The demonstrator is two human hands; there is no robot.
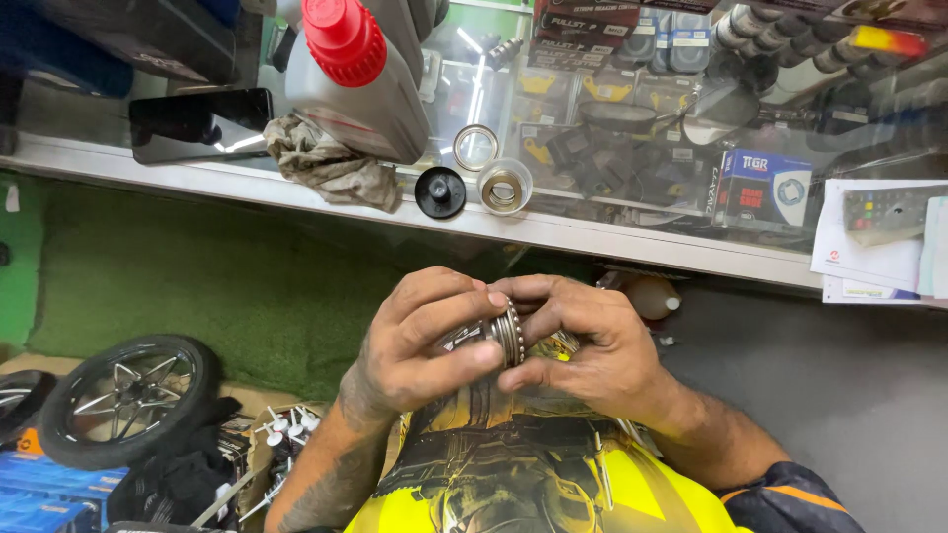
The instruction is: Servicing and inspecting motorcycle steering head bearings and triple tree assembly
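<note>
Clamped together by left hand (415,341) and right hand (592,345): one ribbed steel bearing ring (509,334), below glass counter (553,229) bearing two more rings.

We see only the ribbed edge of the metal ring stack (510,334); the left hand (420,341) and right hand (583,345) cover the rest. At twelve o'clock the grey bottle (365,89) is cut by the top edge. At eight o'clock a black wheel (126,400) is partly hidden by dark cloth.

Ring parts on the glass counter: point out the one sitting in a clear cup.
The brass-toned ring beside the black cap; the silver ring lies bare on the glass.
</note>
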